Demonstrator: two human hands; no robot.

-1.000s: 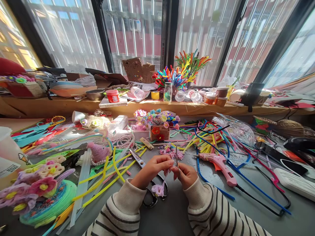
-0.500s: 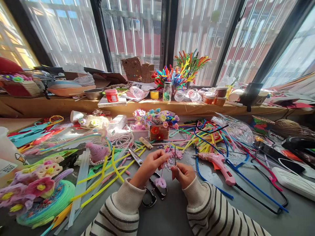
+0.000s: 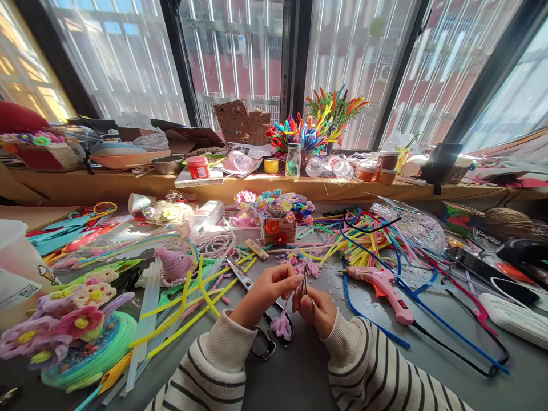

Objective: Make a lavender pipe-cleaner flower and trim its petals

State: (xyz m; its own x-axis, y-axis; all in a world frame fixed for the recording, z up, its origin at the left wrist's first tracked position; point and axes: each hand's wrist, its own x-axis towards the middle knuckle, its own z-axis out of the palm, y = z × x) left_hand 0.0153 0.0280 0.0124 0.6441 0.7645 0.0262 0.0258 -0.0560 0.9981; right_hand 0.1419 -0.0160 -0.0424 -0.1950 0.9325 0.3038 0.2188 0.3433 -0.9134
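Note:
My left hand (image 3: 274,290) is closed in a pinch on a lilac fuzzy flower (image 3: 281,325), which hangs below the fingertips. Close beside it, my right hand (image 3: 315,309) grips small scissors (image 3: 305,278), their slim blades pointing up near the left fingertips. Fingers hide the scissors' handles. Larger scissors (image 3: 242,275) with black handles lie on the grey table under my left hand. Pink fuzzy pieces and scattered fluff (image 3: 314,269) lie just beyond both hands.
A pink glue gun (image 3: 387,291) with a black cord lies to the right. Yellow pipe cleaners (image 3: 188,308), clear glue sticks (image 3: 141,325) and a flower-topped green piece (image 3: 94,354) fill the left. A small flower basket (image 3: 279,231) stands at the back.
My right hand and the small scissors have moved closer to my left fingertips. The lilac flower has turned and hangs slightly lower. The view has shifted slightly.

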